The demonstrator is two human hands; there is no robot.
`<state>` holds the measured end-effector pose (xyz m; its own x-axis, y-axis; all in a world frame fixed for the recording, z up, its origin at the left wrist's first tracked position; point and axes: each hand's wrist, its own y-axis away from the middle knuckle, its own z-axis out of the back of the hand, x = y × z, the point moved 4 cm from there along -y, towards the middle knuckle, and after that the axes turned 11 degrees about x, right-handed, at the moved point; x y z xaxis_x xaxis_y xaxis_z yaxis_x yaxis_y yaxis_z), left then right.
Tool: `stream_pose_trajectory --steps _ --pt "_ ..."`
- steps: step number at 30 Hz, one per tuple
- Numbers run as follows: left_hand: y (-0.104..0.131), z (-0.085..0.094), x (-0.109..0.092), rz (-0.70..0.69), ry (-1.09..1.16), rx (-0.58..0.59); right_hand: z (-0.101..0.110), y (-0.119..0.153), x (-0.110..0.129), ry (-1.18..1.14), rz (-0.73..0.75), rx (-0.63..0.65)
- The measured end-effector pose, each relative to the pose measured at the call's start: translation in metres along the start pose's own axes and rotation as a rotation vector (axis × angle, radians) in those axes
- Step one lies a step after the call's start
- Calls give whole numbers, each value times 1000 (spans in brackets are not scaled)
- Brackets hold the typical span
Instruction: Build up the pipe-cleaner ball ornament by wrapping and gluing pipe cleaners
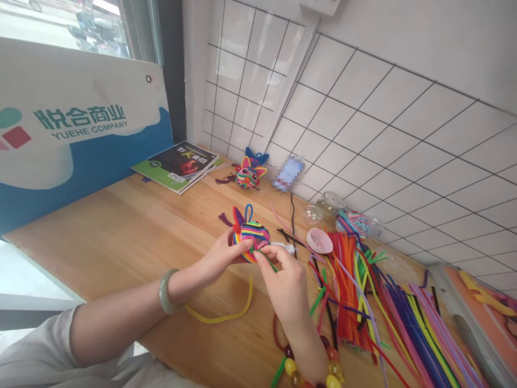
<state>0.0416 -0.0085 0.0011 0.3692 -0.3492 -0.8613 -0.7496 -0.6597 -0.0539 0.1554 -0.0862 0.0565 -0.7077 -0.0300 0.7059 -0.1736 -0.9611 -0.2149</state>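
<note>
Fingers point(247, 245) of the left hand point(220, 256) are clamped on the striped ornament point(252, 237), held above the table point(133, 226). Right-hand fingers point(260, 256) pinch a green strip point(270, 261) at its near side. A yellow strip point(220, 320) lies near the left wrist.

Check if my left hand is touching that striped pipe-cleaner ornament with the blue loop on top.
Touching. The head view shows your left hand around one side of the striped pipe-cleaner ornament, with the thumb lying over its surface.
</note>
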Motion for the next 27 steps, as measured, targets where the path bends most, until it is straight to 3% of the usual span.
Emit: stream_pose_trajectory --steps 27 --pt "0 -3 -3 2 -45 17 2 -2 2 -57 1 24"
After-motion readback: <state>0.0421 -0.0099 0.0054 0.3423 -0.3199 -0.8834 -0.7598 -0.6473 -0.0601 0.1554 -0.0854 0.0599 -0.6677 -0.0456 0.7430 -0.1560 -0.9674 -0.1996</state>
